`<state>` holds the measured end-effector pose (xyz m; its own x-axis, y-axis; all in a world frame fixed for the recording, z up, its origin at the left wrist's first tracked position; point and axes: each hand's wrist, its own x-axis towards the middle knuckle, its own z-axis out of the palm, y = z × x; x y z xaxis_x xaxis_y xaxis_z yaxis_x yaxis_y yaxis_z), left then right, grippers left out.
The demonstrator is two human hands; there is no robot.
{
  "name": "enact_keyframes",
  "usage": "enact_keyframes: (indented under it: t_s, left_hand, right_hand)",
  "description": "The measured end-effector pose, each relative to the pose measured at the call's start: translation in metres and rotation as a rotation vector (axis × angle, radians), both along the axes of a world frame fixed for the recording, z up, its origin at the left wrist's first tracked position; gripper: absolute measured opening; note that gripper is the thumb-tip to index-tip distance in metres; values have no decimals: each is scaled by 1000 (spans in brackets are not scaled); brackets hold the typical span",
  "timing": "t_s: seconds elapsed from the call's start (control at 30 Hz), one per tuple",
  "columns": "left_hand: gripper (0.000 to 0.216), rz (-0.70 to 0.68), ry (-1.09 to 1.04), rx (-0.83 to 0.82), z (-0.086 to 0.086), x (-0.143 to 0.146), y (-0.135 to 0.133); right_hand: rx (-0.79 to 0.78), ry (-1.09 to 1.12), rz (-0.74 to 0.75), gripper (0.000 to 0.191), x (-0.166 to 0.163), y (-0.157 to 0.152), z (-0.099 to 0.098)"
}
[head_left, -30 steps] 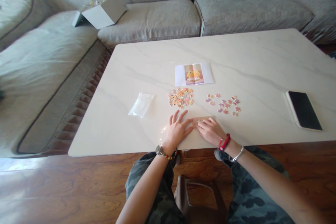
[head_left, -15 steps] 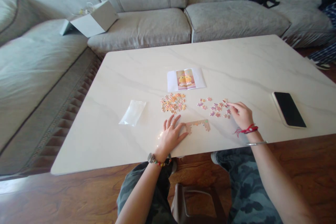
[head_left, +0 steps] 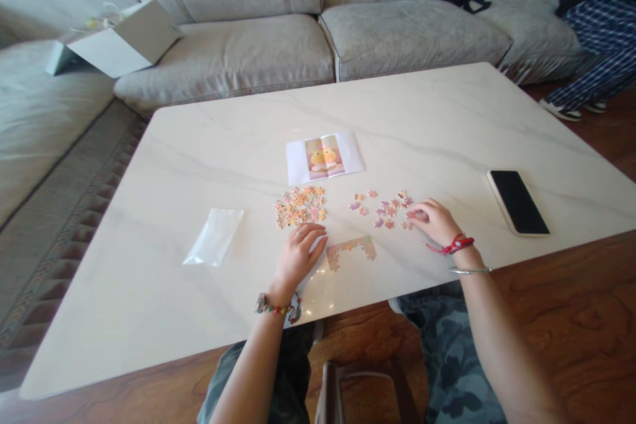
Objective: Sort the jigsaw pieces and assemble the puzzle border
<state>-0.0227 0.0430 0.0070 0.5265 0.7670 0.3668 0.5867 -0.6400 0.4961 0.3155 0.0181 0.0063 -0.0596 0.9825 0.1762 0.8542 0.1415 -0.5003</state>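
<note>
My left hand (head_left: 298, 255) lies flat on the white marble table (head_left: 209, 165), fingers spread, just left of a small joined strip of puzzle pieces (head_left: 350, 252). My right hand (head_left: 434, 222) rests at the right end of a scatter of pink and purple loose pieces (head_left: 382, 207), fingers curled in a pinch on one piece there. A denser pile of orange and yellow pieces (head_left: 300, 206) sits just beyond my left hand. A reference picture sheet (head_left: 325, 157) lies further back.
An empty clear plastic bag (head_left: 214, 236) lies left of my hands. A black phone (head_left: 518, 201) rests near the table's right edge. A grey sofa (head_left: 278, 46) with a white box (head_left: 119, 36) wraps the far side; another person's legs (head_left: 596, 40) show at top right.
My right hand left the joined strip and moved right to the scattered pink pieces, closing its fingers there. My left hand stayed flat. The camera view swung to the right.
</note>
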Motion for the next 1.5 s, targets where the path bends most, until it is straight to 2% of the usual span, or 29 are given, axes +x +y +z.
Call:
enact_keyframes:
  t_s: [0.37,0.53,0.67,0.83,1.03,1.13,1.3,1.5]
  left_hand:
    - [13,-3,55,24,-3,-2,0]
    - [15,8,66,30,-2,-4,1]
    - [15,15,61,33,-3,-5,3]
    - [15,11,51,33,-5,-8,3]
    - [14,16,53,23,-4,-8,3]
    - [14,17,53,25,-4,-8,3]
    - [12,10,69,24,-4,-9,2]
    - [13,-5,65,18,-3,-9,-3]
  right_hand:
    - [-24,18,-80,6,7,1,-1]
    - [-65,38,-88,9,7,1,0]
    - [-25,-11,-91,8,10,0,4]
    - [-14,-66,-7,13,11,-1,10]
    - [-7,-69,-20,12,4,0,13]
    - [-45,-54,66,14,-4,-1,15]
    - [-137,-50,140,1,-15,-2,11]
    - [-111,-1,145,6,-17,-6,6]
